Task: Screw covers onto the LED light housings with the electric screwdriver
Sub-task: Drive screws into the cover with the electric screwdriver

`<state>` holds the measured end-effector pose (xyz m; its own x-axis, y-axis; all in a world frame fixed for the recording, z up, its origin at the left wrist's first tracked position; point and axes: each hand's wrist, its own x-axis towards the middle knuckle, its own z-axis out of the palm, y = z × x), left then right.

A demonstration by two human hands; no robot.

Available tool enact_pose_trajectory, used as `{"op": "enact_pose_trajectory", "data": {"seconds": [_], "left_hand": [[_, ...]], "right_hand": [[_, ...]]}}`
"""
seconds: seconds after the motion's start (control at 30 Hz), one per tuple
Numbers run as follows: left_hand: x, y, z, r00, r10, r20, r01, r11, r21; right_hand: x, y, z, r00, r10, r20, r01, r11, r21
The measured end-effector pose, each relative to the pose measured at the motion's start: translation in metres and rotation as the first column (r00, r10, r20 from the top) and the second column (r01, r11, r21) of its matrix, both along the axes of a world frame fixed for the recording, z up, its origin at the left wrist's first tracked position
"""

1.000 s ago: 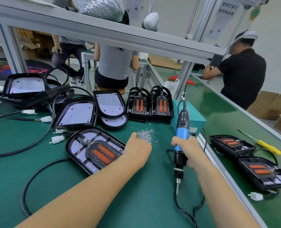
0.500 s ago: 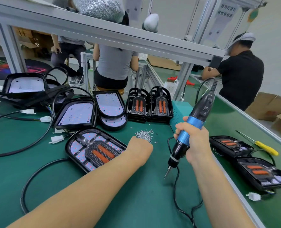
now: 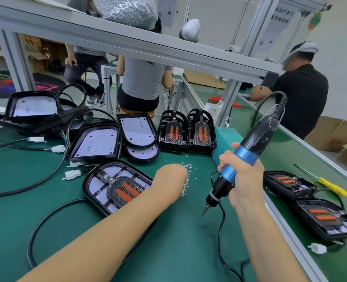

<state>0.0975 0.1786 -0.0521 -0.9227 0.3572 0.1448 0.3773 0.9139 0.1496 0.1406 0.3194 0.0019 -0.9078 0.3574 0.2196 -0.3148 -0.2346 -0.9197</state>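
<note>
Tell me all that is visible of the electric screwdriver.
The electric screwdriver has a blue middle band, a black upper body and a black nose ending in a thin metal bit. The right hand grips it around the blue part, tilted, bit pointing down-left above the green mat. A black cable leaves its top.

head cam | head height, facing forward-down | close over green bench (image 3: 168, 251) | single view

A black LED housing (image 3: 117, 186) with its orange-lensed cover lies flat beside scattered screws (image 3: 187, 180); the blue electric screwdriver (image 3: 239, 161) tilts bit-down.
</note>
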Motion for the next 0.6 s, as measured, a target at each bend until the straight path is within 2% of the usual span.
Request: {"op": "enact_pose_trajectory", "data": {"seconds": [0.03, 0.07, 0.1, 0.13, 0.17, 0.2, 0.23, 0.3, 0.4, 0.6], "left_hand": [[0.001, -0.008, 0.003, 0.999, 0.043, 0.013, -0.044, 0.977, 0.209], [0.003, -0.018, 0.006, 0.995, 0.067, 0.07, -0.091, 0.893, 0.441], [0.006, -0.029, 0.01, 0.984, 0.06, 0.168, -0.157, 0.741, 0.653], [0.012, -0.039, 0.012, 0.959, 0.014, 0.282, -0.245, 0.538, 0.807], [0.017, -0.05, 0.014, 0.924, -0.064, 0.377, -0.34, 0.317, 0.885], [0.023, -0.061, 0.013, 0.885, -0.15, 0.441, -0.424, 0.133, 0.896], [0.029, -0.071, 0.012, 0.85, -0.228, 0.474, -0.489, -0.009, 0.872], [0.04, -0.087, 0.007, 0.79, -0.367, 0.49, -0.584, -0.209, 0.785], [0.053, -0.099, -0.001, 0.73, -0.489, 0.478, -0.667, -0.357, 0.654], [0.066, -0.104, -0.006, 0.698, -0.604, 0.385, -0.705, -0.487, 0.515]], "right_hand": [[0.001, -0.001, 0.001, 1.0, -0.004, -0.02, 0.003, 1.0, -0.024], [0.001, -0.002, 0.002, 0.999, -0.008, -0.042, 0.006, 0.999, -0.054], [0.002, -0.003, 0.004, 0.998, -0.015, -0.065, 0.009, 0.996, -0.089], [0.002, -0.004, 0.005, 0.996, -0.02, -0.088, 0.009, 0.992, -0.126], [0.003, -0.007, 0.007, 0.993, -0.02, -0.114, 0.002, 0.987, -0.163], [0.003, -0.01, 0.009, 0.99, -0.017, -0.143, -0.013, 0.979, -0.204], [0.004, -0.014, 0.012, 0.985, -0.009, -0.17, -0.035, 0.967, -0.252], [0.004, -0.024, 0.017, 0.976, 0.016, -0.216, -0.091, 0.935, -0.343], [0.005, -0.042, 0.026, 0.958, 0.054, -0.281, -0.178, 0.881, -0.438], [0.007, -0.08, 0.035, 0.932, 0.095, -0.349, -0.271, 0.821, -0.502]]}}
